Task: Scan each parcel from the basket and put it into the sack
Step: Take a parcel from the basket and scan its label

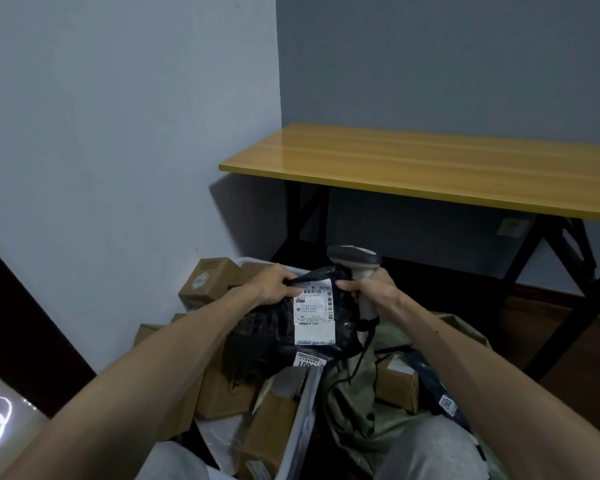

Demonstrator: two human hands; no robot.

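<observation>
The right hand (371, 289) is doing two jobs at once, and that is where trouble is likely to start. Its fingers are wrapping the handle of the scanner (354, 258) while its thumb is pinching the right edge of the black parcel (284, 334). A tug on the soft bag could twist the scanner loose, or the parcel could slide out of that thin pinch.

The scanner's head is sitting above and behind the black parcel, apparently not facing the label (314, 313). A read is probably not happening here, and the parcel could go in unscanned. The wrinkled film may also be bending the barcode.

The cord (357, 362) is hanging just below the black parcel into the mouth of the sack (354, 403), so a dropped parcel could drag or bury it.

The left hand (274, 285) is clenching the top left corner of the black parcel, fingers curled over its edge.

The black parcel is being held in the air, label up, with the sack below it to the right and the basket (250, 260) of cardboard boxes (208, 275) below it to the left.
</observation>
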